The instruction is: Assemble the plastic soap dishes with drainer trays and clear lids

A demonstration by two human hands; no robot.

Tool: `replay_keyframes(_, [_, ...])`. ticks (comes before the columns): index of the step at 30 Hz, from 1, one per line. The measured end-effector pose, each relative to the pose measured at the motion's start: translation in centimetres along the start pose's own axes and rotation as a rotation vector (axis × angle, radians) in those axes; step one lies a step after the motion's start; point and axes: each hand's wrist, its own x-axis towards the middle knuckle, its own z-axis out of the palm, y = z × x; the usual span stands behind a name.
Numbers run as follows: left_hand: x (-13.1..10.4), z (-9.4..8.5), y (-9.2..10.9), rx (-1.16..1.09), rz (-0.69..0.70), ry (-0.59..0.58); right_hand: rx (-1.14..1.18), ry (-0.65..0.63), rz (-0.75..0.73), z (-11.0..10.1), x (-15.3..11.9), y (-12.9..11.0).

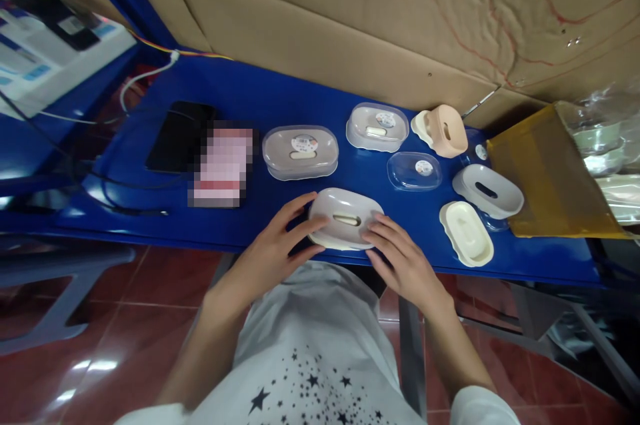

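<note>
Blue table [285, 101], cardboard [325, 18] behind; on my feed one gray box [350, 203] at the near edge, slot up, long axis roughly nine-to-three, left hand [270, 245] and right hand [407, 261] holding its ends, two clear-lidded boxes [280, 151] at eleven and one o'clock from it, one cream tray [470, 238] at three.

One head-worn camera, facing forward and down

It looks from above the near edge of the blue table [285, 101] across to the cardboard [325, 18] along the far edge. It is near, with the left hand [277, 238] and right hand [403, 258] mid-view by that near edge. The wide view also takes in the near right corner, the wearer's shirt [315, 331] and the tiled floor [125, 325].
</note>
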Motion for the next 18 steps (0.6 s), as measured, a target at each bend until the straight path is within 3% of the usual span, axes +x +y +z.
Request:
replay_keyframes(9, [-0.3,0.6,0.0,0.035,0.091,0.059,-0.025,-0.028,-0.064,0.2,0.4,0.4])
replay_keyframes(13, [-0.1,0.6,0.0,0.043,0.089,0.035,-0.003,-0.084,-0.046,-1.0,0.9,1.5])
replay_keyframes(18, [0.1,0.6,0.4,0.043,0.067,0.054,-0.289,0.087,0.291,-3.5,1.6,6.6])
